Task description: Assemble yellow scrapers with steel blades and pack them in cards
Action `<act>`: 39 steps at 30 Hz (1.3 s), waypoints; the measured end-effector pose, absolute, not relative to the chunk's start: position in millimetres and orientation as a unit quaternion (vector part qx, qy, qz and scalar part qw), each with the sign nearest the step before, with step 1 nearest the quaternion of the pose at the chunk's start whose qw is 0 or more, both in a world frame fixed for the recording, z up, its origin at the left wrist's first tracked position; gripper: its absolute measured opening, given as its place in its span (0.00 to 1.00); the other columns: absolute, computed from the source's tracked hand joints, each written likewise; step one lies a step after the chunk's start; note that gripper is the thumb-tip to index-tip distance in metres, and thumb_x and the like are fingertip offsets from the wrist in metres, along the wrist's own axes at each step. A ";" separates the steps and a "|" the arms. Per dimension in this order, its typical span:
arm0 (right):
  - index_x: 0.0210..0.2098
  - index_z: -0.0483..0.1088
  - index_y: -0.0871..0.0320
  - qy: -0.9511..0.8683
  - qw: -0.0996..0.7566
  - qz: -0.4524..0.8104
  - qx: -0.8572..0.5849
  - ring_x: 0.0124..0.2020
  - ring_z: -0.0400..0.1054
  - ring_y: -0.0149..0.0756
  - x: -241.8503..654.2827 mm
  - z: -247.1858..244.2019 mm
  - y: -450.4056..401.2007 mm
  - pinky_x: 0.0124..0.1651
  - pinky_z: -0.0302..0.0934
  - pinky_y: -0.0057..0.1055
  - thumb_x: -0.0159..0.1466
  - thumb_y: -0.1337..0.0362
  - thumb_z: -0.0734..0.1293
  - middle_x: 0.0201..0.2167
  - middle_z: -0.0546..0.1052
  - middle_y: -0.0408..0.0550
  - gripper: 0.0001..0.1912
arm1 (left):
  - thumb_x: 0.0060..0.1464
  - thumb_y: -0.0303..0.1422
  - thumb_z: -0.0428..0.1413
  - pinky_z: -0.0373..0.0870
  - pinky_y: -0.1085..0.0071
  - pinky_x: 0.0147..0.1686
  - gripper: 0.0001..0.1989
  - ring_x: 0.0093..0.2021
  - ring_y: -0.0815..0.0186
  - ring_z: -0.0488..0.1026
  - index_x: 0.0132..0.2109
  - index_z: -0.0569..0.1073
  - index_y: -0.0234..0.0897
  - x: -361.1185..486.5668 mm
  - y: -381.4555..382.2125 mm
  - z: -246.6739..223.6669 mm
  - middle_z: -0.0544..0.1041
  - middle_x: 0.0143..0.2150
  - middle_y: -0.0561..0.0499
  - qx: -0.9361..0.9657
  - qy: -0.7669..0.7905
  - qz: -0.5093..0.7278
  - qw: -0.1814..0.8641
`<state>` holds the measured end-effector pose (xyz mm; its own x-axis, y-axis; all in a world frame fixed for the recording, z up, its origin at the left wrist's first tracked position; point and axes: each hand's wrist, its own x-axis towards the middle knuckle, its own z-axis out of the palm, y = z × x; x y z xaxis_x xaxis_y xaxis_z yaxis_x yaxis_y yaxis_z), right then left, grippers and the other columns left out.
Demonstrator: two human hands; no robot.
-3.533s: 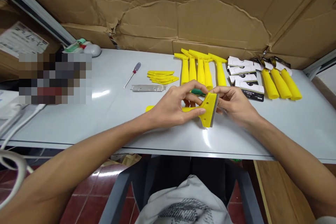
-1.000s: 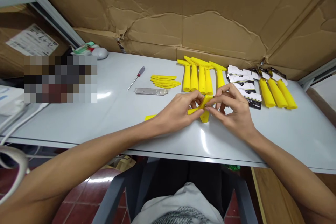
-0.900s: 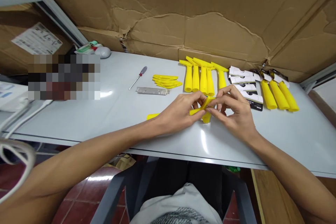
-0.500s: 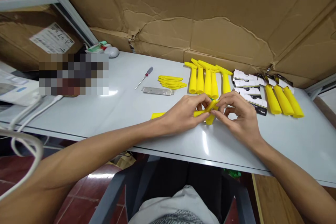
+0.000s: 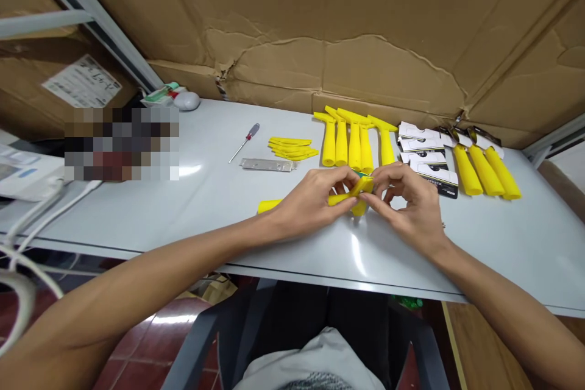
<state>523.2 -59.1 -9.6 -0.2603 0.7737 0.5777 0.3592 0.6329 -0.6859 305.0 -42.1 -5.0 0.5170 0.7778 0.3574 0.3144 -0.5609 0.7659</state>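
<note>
My left hand (image 5: pixel 315 200) is closed around a yellow scraper with a T-shaped head (image 5: pixel 364 185), whose handle end (image 5: pixel 267 206) sticks out behind the wrist. The fingertips of my right hand (image 5: pixel 414 204) pinch at the head of the same scraper. A bit of green (image 5: pixel 361 174) shows at the head between the two hands; what it belongs to is hidden by fingers. Beyond my hands stand several yellow scraper handles (image 5: pixel 354 147) in a row. Yellow strips (image 5: pixel 292 148), a flat silver metal strip (image 5: pixel 267 164) and a screwdriver (image 5: pixel 245 141) lie to their left.
White-and-black cards (image 5: pixel 432 173) overlap right of the handles, beside several yellow scrapers with dark heads (image 5: pixel 468 172). Cardboard (image 5: pixel 274 67) walls the back of the grey table (image 5: pixel 205 207). White cables (image 5: pixel 50 210) and a computer mouse (image 5: pixel 187 101) are at left.
The camera view has shifted slightly. Both hands stay on the scraper in nearly the same grip, and more of the green part shows at its head.
</note>
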 end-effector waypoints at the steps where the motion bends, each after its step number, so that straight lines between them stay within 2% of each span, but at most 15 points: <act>1: 0.46 0.70 0.52 -0.746 0.489 0.247 -0.378 0.32 0.72 0.26 523.2 -10.9 -58.1 0.29 0.68 0.25 0.63 0.68 0.79 0.43 0.78 0.42 0.17 | 0.66 0.34 0.60 0.72 0.70 0.40 0.05 0.37 0.68 0.76 0.45 0.76 0.36 305.1 -42.1 -5.7 0.81 0.39 0.52 0.810 0.338 0.358 0.320; 4: 0.49 0.69 0.51 -0.703 0.495 0.331 -0.389 0.30 0.73 0.26 523.6 -12.1 -55.0 0.27 0.68 0.24 0.59 0.64 0.82 0.42 0.78 0.41 0.25 | 0.66 0.32 0.61 0.74 0.71 0.40 0.04 0.36 0.69 0.76 0.45 0.76 0.36 305.1 -42.2 -8.8 0.81 0.39 0.52 0.814 0.339 0.367 0.296; 10: 0.41 0.78 0.55 -0.743 0.455 0.270 -0.410 0.30 0.74 0.26 525.8 -6.5 -55.6 0.29 0.69 0.22 0.61 0.64 0.81 0.35 0.80 0.41 0.12 | 0.63 0.26 0.61 0.75 0.73 0.41 0.04 0.38 0.69 0.78 0.45 0.76 0.35 305.1 -42.4 -12.8 0.83 0.41 0.51 0.831 0.315 0.392 0.239; 14: 0.42 0.78 0.56 -0.751 0.456 0.248 -0.407 0.28 0.73 0.26 526.6 -6.0 -58.4 0.31 0.71 0.24 0.62 0.65 0.80 0.32 0.79 0.41 0.11 | 0.64 0.27 0.61 0.75 0.73 0.39 0.03 0.36 0.69 0.79 0.45 0.77 0.34 305.9 -43.4 -14.1 0.82 0.38 0.52 0.838 0.304 0.403 0.207; 23: 0.36 0.75 0.58 -0.764 0.408 0.269 -0.421 0.24 0.72 0.28 526.9 -2.2 -57.0 0.28 0.70 0.26 0.62 0.60 0.80 0.26 0.76 0.40 0.12 | 0.66 0.29 0.59 0.77 0.70 0.38 0.06 0.38 0.65 0.82 0.50 0.73 0.35 305.1 -45.8 -22.0 0.84 0.41 0.49 0.856 0.281 0.403 0.162; 27: 0.36 0.75 0.57 -0.772 0.407 0.275 -0.404 0.25 0.73 0.30 527.0 -2.2 -57.1 0.29 0.72 0.28 0.64 0.58 0.79 0.26 0.76 0.41 0.12 | 0.66 0.31 0.59 0.75 0.69 0.37 0.06 0.38 0.63 0.82 0.48 0.70 0.37 303.0 -46.5 -20.3 0.83 0.41 0.49 0.863 0.302 0.368 0.168; 33: 0.36 0.74 0.55 -0.791 0.414 0.227 -0.390 0.26 0.72 0.31 526.5 -3.6 -57.5 0.29 0.70 0.30 0.65 0.57 0.78 0.27 0.77 0.42 0.12 | 0.67 0.30 0.58 0.76 0.67 0.40 0.07 0.41 0.61 0.83 0.47 0.67 0.40 301.1 -45.7 -17.9 0.81 0.42 0.49 0.865 0.316 0.323 0.218; 39: 0.35 0.76 0.56 -0.753 0.404 0.316 -0.413 0.25 0.74 0.31 527.6 -3.4 -54.8 0.29 0.69 0.29 0.62 0.55 0.81 0.26 0.78 0.42 0.15 | 0.68 0.30 0.56 0.73 0.68 0.38 0.05 0.40 0.61 0.82 0.48 0.67 0.40 301.3 -45.3 -17.1 0.81 0.42 0.48 0.869 0.315 0.307 0.227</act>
